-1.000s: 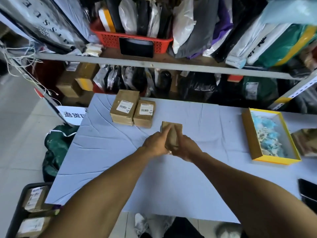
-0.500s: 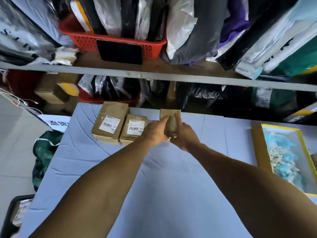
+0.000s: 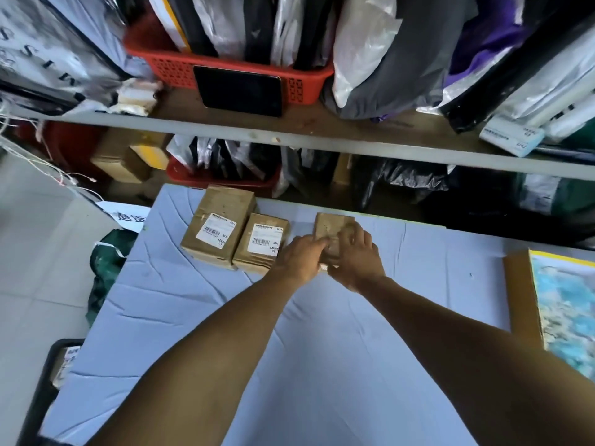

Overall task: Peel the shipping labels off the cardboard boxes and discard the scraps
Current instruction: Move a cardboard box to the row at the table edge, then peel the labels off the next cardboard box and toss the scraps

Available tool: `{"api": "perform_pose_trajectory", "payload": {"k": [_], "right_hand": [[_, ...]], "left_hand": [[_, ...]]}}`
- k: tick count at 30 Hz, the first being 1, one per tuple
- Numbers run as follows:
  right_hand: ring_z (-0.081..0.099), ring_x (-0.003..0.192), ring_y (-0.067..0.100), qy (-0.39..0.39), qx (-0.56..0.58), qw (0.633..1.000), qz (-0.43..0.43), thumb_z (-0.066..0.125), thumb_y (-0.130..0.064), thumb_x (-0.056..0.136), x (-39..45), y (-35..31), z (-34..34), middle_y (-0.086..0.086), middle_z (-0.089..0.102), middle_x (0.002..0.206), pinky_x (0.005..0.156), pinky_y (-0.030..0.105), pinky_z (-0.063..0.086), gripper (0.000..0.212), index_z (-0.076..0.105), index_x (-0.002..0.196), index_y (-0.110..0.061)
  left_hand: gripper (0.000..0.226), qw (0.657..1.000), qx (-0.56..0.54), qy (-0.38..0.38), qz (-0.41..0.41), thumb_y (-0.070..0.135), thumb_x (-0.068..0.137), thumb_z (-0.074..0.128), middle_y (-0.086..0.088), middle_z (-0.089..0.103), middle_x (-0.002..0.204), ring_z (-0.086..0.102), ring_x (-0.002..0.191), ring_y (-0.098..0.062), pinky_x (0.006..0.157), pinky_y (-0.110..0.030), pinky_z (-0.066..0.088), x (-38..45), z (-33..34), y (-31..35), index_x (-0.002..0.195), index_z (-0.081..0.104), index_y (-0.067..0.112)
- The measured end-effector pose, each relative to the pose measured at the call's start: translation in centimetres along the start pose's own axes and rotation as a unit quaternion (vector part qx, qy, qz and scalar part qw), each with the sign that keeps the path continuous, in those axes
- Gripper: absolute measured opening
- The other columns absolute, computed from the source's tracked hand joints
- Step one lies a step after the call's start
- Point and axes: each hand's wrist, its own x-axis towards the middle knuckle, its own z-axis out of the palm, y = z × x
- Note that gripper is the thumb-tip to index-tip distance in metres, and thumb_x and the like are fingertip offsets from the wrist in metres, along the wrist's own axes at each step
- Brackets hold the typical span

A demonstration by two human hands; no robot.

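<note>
A bare box (image 3: 331,230) lies at the counter's (image 3: 322,365) twelve o'clock edge, both hands on it: left hand (image 3: 301,257) grips its near-left side, right hand (image 3: 357,255) curls over the top. At nine o'clock, just beside, two labelled boxes (image 3: 240,239) touch.

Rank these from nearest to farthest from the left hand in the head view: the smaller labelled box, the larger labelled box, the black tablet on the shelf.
1. Smaller labelled box, just left of the left hand.
2. Larger labelled box, further left.
3. Black tablet, up on the shelf.
</note>
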Motion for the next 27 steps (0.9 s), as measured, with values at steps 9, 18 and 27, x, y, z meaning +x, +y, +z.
{"api": "perform_pose_trajectory", "payload": {"k": [9, 18, 27], "right_hand": [[0.034, 0.134, 0.033, 0.026, 0.028, 0.987, -0.157, 0.064, -0.043, 0.083, 1.7, -10.4, -1.3, 0.015, 0.038, 0.147, 0.11, 0.039, 0.028, 0.079, 0.028, 0.147, -0.013], [0.014, 0.144, 0.039, -0.043, -0.007, 0.992, -0.117, 0.068, -0.053, 0.075, 3.6, -20.6, 3.2, 0.023, 0.021, 0.15, 0.115, 0.053, 0.019, 0.11, -0.002, 0.153, -0.023], [0.009, 0.147, 0.035, -0.001, 0.042, 0.996, -0.083, 0.07, -0.033, 0.077, 3.7, -24.2, 4.8, 0.016, 0.02, 0.156, 0.12, 0.047, 0.011, 0.102, 0.004, 0.154, -0.021]], "left_hand": [[0.097, 0.99, 0.079, 0.066, -0.098, 0.055, 0.076, 0.069, -0.014, 0.009, 0.161, 0.008, 0.147, -0.039, 0.116, -0.052, 0.024, -6.7, -4.7, -12.4, 0.152, 0.014, 0.031], [0.121, 0.984, -0.002, -0.021, -0.176, 0.053, 0.067, 0.081, -0.018, 0.0, 0.162, 0.003, 0.148, -0.039, 0.115, -0.048, 0.025, -9.4, -6.3, -23.6, 0.151, -0.007, 0.046], [0.092, 0.98, -0.158, 0.097, -0.074, 0.02, 0.079, 0.078, -0.013, 0.059, 0.132, 0.057, 0.119, -0.033, 0.097, -0.039, 0.047, -10.0, -3.6, -27.3, 0.153, 0.024, 0.032]]}}
